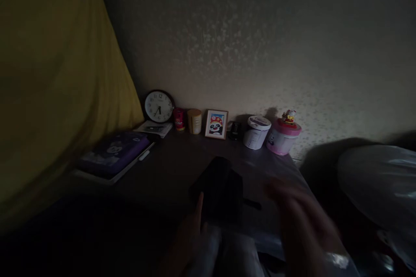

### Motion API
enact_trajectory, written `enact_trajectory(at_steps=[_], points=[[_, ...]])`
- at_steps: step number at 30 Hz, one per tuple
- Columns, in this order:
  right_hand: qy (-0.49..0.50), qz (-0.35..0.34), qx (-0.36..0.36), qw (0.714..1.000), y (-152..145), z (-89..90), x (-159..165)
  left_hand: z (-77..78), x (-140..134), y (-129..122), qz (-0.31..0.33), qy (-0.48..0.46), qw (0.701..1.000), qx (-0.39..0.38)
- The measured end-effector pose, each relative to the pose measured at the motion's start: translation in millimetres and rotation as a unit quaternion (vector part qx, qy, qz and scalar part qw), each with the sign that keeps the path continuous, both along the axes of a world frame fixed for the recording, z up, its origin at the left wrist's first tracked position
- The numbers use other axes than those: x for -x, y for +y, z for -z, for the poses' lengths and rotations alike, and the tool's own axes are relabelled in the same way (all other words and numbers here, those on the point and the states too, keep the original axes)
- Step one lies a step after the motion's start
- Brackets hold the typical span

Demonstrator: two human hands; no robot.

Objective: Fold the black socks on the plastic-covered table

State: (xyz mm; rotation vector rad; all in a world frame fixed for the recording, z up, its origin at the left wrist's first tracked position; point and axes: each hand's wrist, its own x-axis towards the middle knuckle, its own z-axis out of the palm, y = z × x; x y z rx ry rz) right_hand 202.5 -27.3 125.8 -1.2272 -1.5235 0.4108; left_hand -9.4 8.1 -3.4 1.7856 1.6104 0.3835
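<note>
The scene is very dark. A black boxy object (221,188) sits on the dark desk (169,169) near its front. My left hand (191,225) is at the object's lower left side, thumb up against it. Whether the hand grips the object is unclear. Something pale and glossy (227,251) lies just below the object between my hands. My right hand (302,216) is blurred to the right of the object, fingers spread, holding nothing that I can see.
Along the wall stand a round clock (159,106), a red tin (179,119), a yellow jar (194,121), a framed panda picture (216,124), a white tub (256,132) and a pink container (284,136). A purple book (112,153) lies left. Yellow cloth (55,86) hangs left; a plastic-wrapped bundle (380,181) sits right.
</note>
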Motion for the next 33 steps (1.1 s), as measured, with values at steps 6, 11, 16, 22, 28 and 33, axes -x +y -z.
enact_trajectory(at_steps=[6,11,16,22,28,33], points=[[-0.191,0.11,0.241,0.945,103,110.1,-7,5.2,1,1,0.002,-0.011,1.0,-0.016],[-0.147,0.154,0.252,0.944,115,149.6,-19,5.1,-1,1,-0.006,0.004,1.0,-0.011],[-0.014,0.136,0.237,0.962,124,148.0,-20,3.8,1,-2,-0.002,-0.029,0.999,-0.016],[-0.024,0.138,0.218,0.966,128,148.0,-17,5.7,1,0,-0.004,-0.023,0.999,-0.026],[0.061,0.063,0.195,0.977,140,134.7,-14,-1.1,2,-1,0.004,-0.023,0.999,-0.025],[0.099,0.063,0.173,0.978,155,118.6,12,-12.1,0,-4,0.021,-0.03,0.999,0.006]])
